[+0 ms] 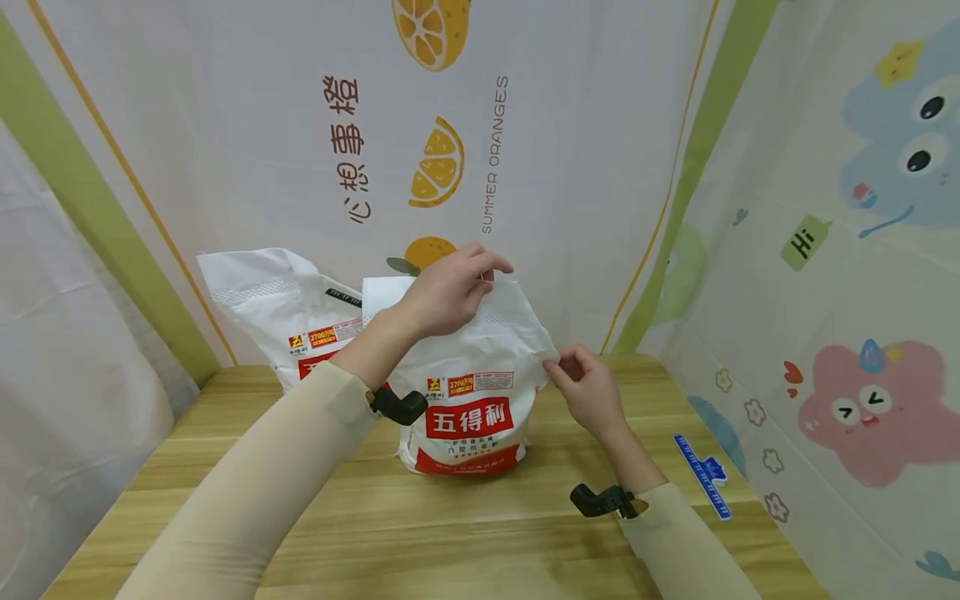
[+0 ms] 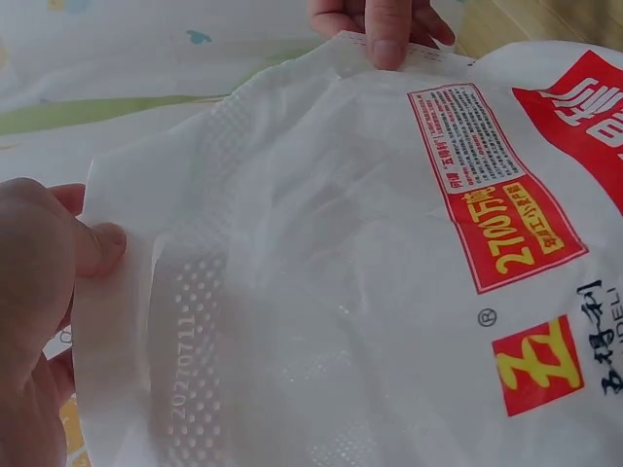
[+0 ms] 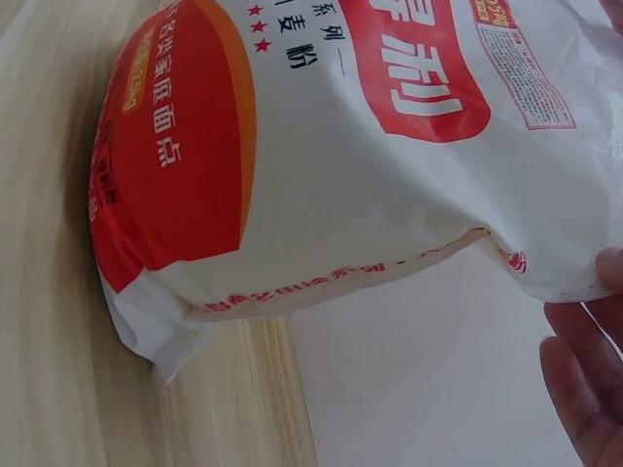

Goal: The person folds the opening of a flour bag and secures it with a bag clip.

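Left hand (image 1: 448, 293) pinches the top edge of the front flour bag (image 1: 468, 400); right hand (image 1: 588, 387) pinches the bag's upper right corner. The bag stands upright on the tabletop (image 1: 465, 533) between both hands. A second flour bag (image 1: 281, 317) stands behind the left forearm.

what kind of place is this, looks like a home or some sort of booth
Most likely a small staged booth, not a kitchen: a wooden table closed in by printed cloth backdrops, an orange-themed sheet behind and a cartoon sheet at the side. Two flour bags stand on the table.
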Available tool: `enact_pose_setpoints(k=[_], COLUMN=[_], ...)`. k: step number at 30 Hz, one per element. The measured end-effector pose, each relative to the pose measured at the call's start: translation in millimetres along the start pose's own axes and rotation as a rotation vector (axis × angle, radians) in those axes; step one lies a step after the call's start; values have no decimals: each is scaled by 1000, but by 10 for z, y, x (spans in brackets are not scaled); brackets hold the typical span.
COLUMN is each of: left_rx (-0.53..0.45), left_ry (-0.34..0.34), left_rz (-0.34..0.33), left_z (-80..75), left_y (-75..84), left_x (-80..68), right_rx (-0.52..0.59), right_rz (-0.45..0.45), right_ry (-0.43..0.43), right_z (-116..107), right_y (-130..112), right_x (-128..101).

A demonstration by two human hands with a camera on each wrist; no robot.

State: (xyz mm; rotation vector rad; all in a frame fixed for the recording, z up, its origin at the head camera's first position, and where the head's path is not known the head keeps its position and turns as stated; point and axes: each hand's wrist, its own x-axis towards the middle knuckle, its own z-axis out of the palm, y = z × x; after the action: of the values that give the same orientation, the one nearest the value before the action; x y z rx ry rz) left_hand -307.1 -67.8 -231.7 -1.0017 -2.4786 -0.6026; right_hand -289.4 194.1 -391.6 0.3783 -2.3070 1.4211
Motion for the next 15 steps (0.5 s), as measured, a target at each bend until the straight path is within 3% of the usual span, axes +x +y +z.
enact_pose_setpoints(k=[8,15], left_rx=[-41,-57], left_ry=[4,-43], left_rz=[10,13], left_z=[-4,-12], left_y=[-5,-40], left_x=[-38,-21], right_rx=[-35,91], right_rz=[-25,43], right_ry=[19,-78], right_z=[26,91], right_y=[-5,22], right_x=[-25,0])
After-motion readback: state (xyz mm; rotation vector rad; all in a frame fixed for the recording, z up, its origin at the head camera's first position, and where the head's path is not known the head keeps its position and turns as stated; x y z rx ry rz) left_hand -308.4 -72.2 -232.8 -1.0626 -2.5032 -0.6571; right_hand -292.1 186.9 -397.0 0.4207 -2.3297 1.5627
